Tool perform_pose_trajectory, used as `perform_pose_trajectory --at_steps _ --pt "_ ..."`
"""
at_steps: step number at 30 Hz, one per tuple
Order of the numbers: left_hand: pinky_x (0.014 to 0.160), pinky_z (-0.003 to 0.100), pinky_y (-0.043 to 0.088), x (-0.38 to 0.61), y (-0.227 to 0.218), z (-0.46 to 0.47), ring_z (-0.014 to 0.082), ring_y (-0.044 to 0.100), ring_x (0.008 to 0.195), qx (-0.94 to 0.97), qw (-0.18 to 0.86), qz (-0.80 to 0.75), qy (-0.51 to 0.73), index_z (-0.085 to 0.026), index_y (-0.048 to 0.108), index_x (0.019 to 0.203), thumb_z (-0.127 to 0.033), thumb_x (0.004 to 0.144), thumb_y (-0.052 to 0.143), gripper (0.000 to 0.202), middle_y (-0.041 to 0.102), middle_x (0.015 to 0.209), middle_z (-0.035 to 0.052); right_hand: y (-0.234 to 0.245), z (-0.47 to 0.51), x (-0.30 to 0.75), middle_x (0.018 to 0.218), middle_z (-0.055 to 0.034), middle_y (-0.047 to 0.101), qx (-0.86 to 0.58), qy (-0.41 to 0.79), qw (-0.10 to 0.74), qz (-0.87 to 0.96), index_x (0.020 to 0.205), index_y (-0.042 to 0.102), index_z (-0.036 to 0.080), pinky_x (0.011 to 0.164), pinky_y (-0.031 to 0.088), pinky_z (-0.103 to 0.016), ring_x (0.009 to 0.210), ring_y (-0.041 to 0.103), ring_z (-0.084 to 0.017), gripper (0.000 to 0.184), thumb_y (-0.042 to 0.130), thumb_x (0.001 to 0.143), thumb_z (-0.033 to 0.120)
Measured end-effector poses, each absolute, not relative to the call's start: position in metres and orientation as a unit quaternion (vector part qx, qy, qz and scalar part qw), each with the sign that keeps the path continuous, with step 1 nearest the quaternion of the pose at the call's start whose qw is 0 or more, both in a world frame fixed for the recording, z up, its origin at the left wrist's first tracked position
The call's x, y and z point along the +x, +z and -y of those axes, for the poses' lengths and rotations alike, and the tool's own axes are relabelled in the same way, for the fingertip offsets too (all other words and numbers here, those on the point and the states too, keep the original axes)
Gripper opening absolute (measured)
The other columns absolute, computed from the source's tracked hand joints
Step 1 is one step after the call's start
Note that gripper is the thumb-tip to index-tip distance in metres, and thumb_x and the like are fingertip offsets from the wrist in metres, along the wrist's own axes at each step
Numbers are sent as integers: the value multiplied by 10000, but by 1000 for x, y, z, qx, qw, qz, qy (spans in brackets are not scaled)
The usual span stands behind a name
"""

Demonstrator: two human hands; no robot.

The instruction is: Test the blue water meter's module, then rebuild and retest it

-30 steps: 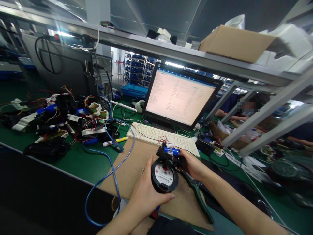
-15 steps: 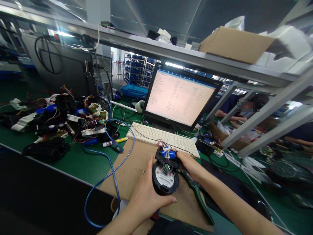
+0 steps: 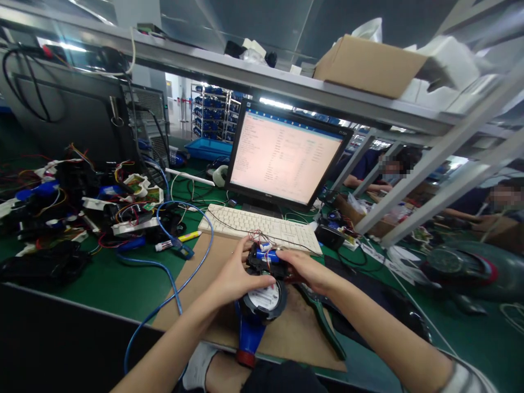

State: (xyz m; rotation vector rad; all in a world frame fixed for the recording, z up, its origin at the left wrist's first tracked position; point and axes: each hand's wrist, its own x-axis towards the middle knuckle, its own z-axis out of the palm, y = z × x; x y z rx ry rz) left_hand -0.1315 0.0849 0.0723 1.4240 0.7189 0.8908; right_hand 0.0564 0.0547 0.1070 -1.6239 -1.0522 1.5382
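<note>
Left hand [image 3: 235, 275], fingers curled shut, and right hand [image 3: 306, 271], fingertips pinching, both grip a black module with a blue cylindrical battery and red wires [image 3: 264, 256]. The module sits on the far rim of a round black water meter with white dial and blue body [image 3: 266, 300]. The meter rests on a brown cardboard sheet [image 3: 213, 256] at the near bench edge. Green-handled pliers [image 3: 323, 325] lie just right. White keyboard [image 3: 254, 224] and lit monitor [image 3: 282, 158] stand farther back. A blue cable [image 3: 180, 278] loops at left.

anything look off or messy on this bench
The battery module on the water meter sits open with loose red wires. A blue cable loops over the bench edge, and wired parts lie heaped at left.
</note>
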Motion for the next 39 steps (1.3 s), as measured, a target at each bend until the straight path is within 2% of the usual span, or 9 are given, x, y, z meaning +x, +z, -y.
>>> perform_pose_trajectory --at_steps 5,11,15,19,22,27,34,36,39 --pt "1001 428 371 -131 75 -83 290 457 1191 615 605 -354 361 -146 264 1231 -302 490 783 918 460 1277 198 97 -59 48 758 -8 627 -651 538 336 417 823 633 162 560 419 -209 660 531 -108 208 627 685 317" --pt "946 424 413 -134 74 -85 264 560 1059 621 622 -346 327 -183 359 1155 -313 537 769 753 538 1184 144 119 -35 86 903 -89 630 -656 488 294 495 902 624 133 628 446 -266 762 585 -163 465 537 731 556" --pt "953 428 404 -134 74 -86 265 560 1052 652 582 -363 323 -184 409 1132 -333 539 769 709 547 1174 130 115 4 105 725 -74 621 -770 212 96 594 774 609 154 586 374 -292 676 567 -200 346 562 723 493" --pt "998 425 361 -132 74 -83 254 511 1114 685 521 -379 340 -183 408 1136 -326 564 758 686 530 1193 124 84 34 103 857 -116 646 -797 156 -56 581 1223 485 146 629 377 -318 764 599 -265 584 618 684 328" --pt "999 394 362 -133 74 -80 223 478 1148 707 485 -359 369 -226 358 1203 -301 599 743 721 496 1237 92 68 40 104 951 -124 634 -801 167 -49 573 1367 314 141 687 401 -320 846 599 -254 670 509 729 200" --pt "1008 435 333 -138 80 -81 260 458 1151 771 412 -349 338 -238 510 1116 -335 647 698 514 494 1207 84 69 31 119 1105 -189 535 -799 44 -50 598 1193 529 72 863 370 -404 1047 473 -332 626 582 695 448" --pt "902 444 413 -138 82 -87 273 519 1008 793 378 -359 316 -199 528 1017 -373 622 694 463 521 1054 79 64 20 127 876 -96 574 -812 107 3 573 894 569 128 666 367 -310 787 539 -228 332 583 597 275" --pt "913 447 407 -138 81 -86 279 513 1027 788 386 -358 319 -201 523 1043 -363 621 693 483 506 1085 85 70 19 129 883 -91 577 -824 103 47 555 883 560 136 660 368 -312 761 541 -220 326 580 579 253" --pt "932 445 398 -137 79 -85 282 497 1069 780 402 -353 325 -228 482 1137 -354 622 698 573 482 1150 89 90 17 126 820 -64 584 -809 116 220 532 841 550 162 649 397 -309 716 543 -198 278 602 606 301"
